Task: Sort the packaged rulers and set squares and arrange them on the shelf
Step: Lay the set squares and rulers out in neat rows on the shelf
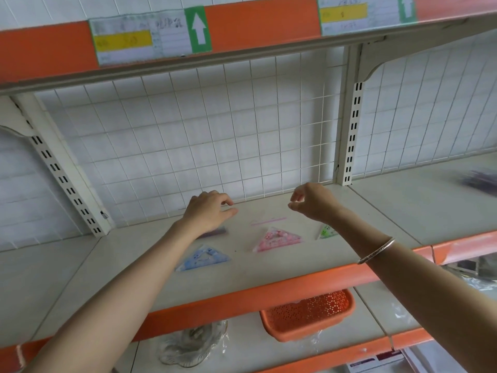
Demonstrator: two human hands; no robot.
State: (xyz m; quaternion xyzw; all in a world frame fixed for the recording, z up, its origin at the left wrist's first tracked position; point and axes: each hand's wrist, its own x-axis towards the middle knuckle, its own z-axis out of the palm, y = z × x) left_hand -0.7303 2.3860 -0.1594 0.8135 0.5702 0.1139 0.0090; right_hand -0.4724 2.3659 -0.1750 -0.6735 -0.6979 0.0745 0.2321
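Observation:
On the white shelf [134, 259] lie three packaged set squares: a blue one [203, 259] at the front left, a pink one [278, 239] in the middle and a green one [326, 232] partly hidden behind my right forearm. A thin pink ruler [267, 220] lies behind the pink set square. A purple packet [213, 232] shows under my left wrist. My left hand [208, 211] hovers over the shelf's back part, fingers spread, holding nothing. My right hand [309, 201] is raised above the shelf with thumb and fingertips loosely curled, nothing visible in it.
A wire grid [215, 135] backs the shelf, with slotted uprights [352, 130] at each side. The upper shelf's orange edge [255, 25] carries labels. Below, an orange perforated basket [309, 313] and a clear glass dish [193, 343] stand on the lower shelf. A blurred purple item [481, 181] lies far right.

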